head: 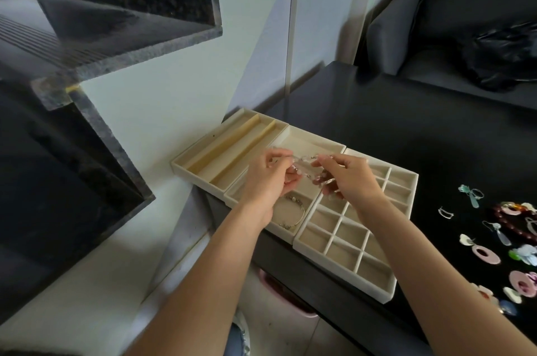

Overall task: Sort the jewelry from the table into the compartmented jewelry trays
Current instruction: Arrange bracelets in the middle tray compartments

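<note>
Three cream trays sit side by side on a black table (392, 135): a long-slot tray (203, 149) at the left, an open middle tray (308, 140), and a grid tray (345, 239) at the right. Over the middle tray, my left hand (270, 178) and my right hand (348, 178) both pinch a clear beaded bracelet (305, 165) stretched between them. A thin gold bangle (293, 210) lies in the middle tray below my hands.
Loose jewelry lies at the table's right: a dark red bead bracelet (505, 222), pink ring earrings (486, 254), a teal piece (470, 194), a silver clip (445, 212). Dark stone steps (87, 36) rise at left. A black bag (505, 56) sits on a grey sofa.
</note>
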